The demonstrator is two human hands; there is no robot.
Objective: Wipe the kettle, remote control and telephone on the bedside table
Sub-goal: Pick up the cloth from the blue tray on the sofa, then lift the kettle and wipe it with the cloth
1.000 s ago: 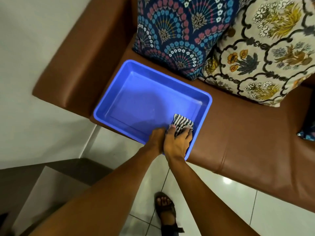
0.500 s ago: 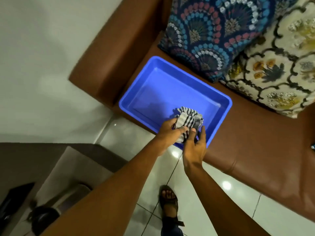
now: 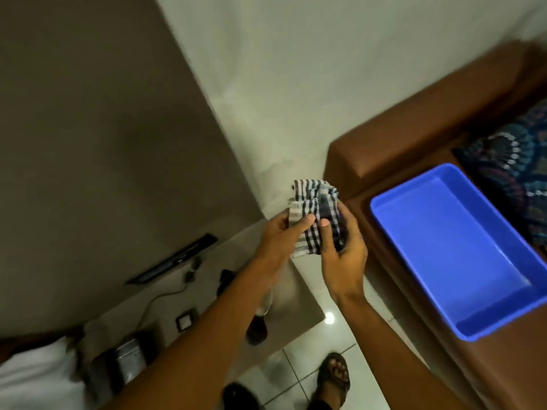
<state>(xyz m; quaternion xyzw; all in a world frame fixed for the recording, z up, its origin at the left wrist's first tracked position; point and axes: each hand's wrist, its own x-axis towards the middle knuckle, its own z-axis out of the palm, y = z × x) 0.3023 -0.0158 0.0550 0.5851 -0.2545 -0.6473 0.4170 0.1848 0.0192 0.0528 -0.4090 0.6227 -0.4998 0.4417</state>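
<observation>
Cloth (image 3: 315, 216), striped dark and white, is held bunched between both hands at the centre of the head view, above the far corner of the desk (image 3: 299, 306). The left hand (image 3: 281, 235) is closed on its near edge, thumb pressed on top; the right hand (image 3: 340, 247) is cupped under the fold, thumb pinching it from above. The cloth is being gathered for wiping, it is judged; no item is yet touched.

The desk is seen at 7 o'clock from the hands, much of it blurred. A dark-handled, metallic object taken to be the kettle (image 3: 260, 318) is partly hidden under the left forearm. A slim black bar at 9 o'clock, against the wall, may be the remote control (image 3: 174, 258), though this cannot be confirmed. A dark shape near the bed's white linen (image 3: 35, 377) could be the telephone (image 3: 130, 359); blur prevents certainty.

A blue tub (image 3: 461, 329) is left lying on the brown sofa (image 3: 399, 137) at 3 o'clock, well apart from the desk.

For the next move, the cloth would need to be carried down toward 7 o'clock and pressed to the kettle, with one hand likely freed to steady it.
</observation>
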